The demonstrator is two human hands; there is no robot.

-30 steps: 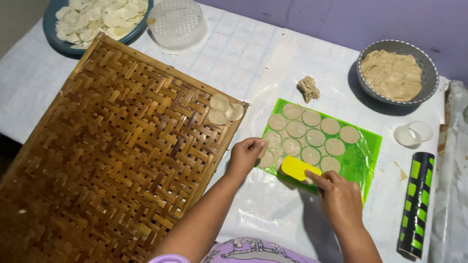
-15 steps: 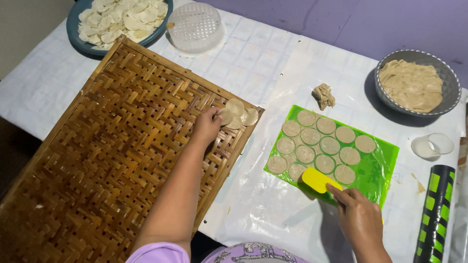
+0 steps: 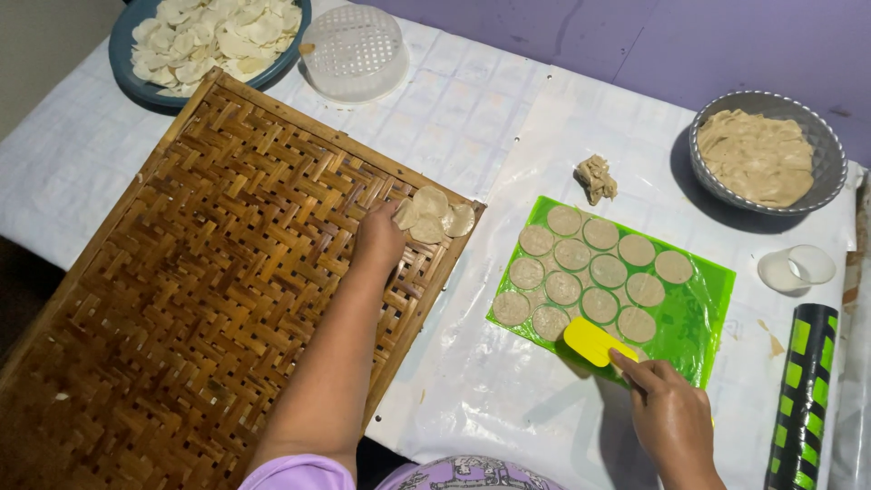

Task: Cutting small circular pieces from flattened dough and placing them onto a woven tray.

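The left hand (image 3: pixel 379 238) reaches across the woven bamboo tray (image 3: pixel 181 299), fingers curled together at the edge of a small cluster of dough discs (image 3: pixel 434 214) lying at the tray's far right corner; the fingertips touch the nearest disc, though whether they pinch it or merely press it flat is hard to tell from above. The right hand (image 3: pixel 670 419) rests at the near edge of the green cutting mat (image 3: pixel 708 318), thumb and fingers closed on a yellow plastic scraper (image 3: pixel 592 340) whose blade lies on the mat just beside the nearest row of cut rounds (image 3: pixel 585 268). About a dozen of these rounds sit on the mat in loose rows, touching or nearly so. Judging from how things lie, the moving of discs from mat to tray has only begun: three or four are on the tray, nearly all its surface is bare, and the bulk of the rounds are on the mat. A scrap lump of dough (image 3: pixel 596 177) lies just beyond the mat, a grey bowl of dough (image 3: pixel 760 154) stands far right, and a blue plate of pale discs (image 3: pixel 209 41) sits far left beside an upturned white strainer (image 3: pixel 352 50). A green-and-black roll (image 3: pixel 806 399) lies at the right edge near a small clear cup (image 3: pixel 797 269).
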